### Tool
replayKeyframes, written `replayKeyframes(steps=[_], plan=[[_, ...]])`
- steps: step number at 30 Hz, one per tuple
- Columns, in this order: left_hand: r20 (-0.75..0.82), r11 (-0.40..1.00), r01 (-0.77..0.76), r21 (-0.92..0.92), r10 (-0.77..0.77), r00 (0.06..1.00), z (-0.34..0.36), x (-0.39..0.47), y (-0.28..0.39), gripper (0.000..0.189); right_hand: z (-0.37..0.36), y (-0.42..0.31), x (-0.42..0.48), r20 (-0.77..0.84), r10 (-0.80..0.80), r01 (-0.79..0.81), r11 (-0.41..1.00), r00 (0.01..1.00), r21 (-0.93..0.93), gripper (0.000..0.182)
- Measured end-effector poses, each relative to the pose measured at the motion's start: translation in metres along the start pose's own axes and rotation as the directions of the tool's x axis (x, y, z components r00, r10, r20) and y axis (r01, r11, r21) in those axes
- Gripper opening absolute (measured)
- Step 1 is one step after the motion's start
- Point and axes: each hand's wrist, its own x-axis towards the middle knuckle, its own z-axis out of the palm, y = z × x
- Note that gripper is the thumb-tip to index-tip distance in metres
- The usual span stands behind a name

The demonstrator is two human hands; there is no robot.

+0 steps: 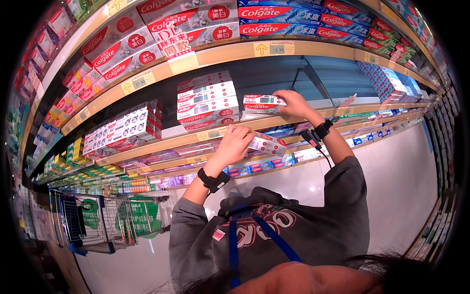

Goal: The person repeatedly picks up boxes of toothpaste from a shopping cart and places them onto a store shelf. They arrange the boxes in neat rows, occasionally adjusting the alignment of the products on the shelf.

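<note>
My right hand (293, 103) grips the right end of a red and white Colgate toothpaste box (262, 104), which lies at the shelf's front edge. Nearer my body, my left hand (237, 143) holds another Colgate box (270, 144) by its left end, tilted, in front of the shelf edge. Just left of the box at my right hand stands a stack of like Colgate boxes (207, 101). Farther left on the same shelf is a block of white and red Colgate boxes (126, 126). My left fingertips are partly hidden behind the hand.
A wooden shelf edge (273, 49) with price tags runs above the hands, under rows of Colgate boxes (279, 29). Patterned boxes (383, 82) stand far right. Lower shelves hold more boxes. A wire shopping cart (99, 220) stands at the lower left on the tiled floor.
</note>
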Motion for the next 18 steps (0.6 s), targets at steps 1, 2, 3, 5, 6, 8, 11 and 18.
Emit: replayKeyframes(steps=[1, 2, 3, 5, 6, 8, 11, 18], plan=[[-0.013, 1.0, 0.016, 0.017, -0.015, 1.0, 0.003, 0.001, 0.001, 0.038, 0.002, 0.006, 0.004, 0.028, -0.003, 0.002, 1.0, 1.0, 0.021, 0.046], [-0.025, 0.999, 0.03, 0.033, -0.029, 0.999, 0.005, 0.002, 0.001, 0.038, 0.004, 0.012, 0.007, 0.056, -0.005, 0.003, 0.999, 0.998, 0.041, 0.046], [-0.045, 0.998, 0.051, 0.041, -0.049, 0.998, 0.007, 0.002, 0.004, 0.038, 0.006, 0.015, 0.009, 0.089, -0.01, 0.005, 0.998, 0.996, 0.061, 0.046], [-0.082, 0.995, 0.088, 0.055, -0.083, 0.993, 0.008, 0.005, 0.012, 0.038, 0.008, 0.02, 0.01, -0.038, -0.176, 0.177, 0.984, 0.984, 0.017, 0.045], [-0.112, 0.993, 0.107, 0.051, -0.101, 0.989, 0.01, 0.006, 0.015, 0.039, 0.008, 0.02, 0.01, -0.097, -0.26, 0.26, 0.966, 0.961, -0.011, 0.044], [-0.132, 0.989, 0.117, 0.089, -0.105, 0.986, 0.014, 0.009, 0.02, 0.042, 0.003, 0.002, 0.004, -0.113, -0.233, 0.246, 0.963, 0.966, 0.112, 0.042], [-0.163, 0.983, 0.142, 0.114, -0.123, 0.979, 0.013, 0.017, 0.029, 0.044, -0.002, -0.021, -0.016, -0.011, -0.268, 0.261, 0.929, 0.963, 0.262, 0.037], [-0.102, 0.948, 0.314, -0.054, -0.319, 0.942, 0.025, 0.035, 0.036, 0.038, -0.023, -0.032, -0.051, 0.057, -0.387, 0.384, 0.921, 0.92, 0.061, 0.045]])
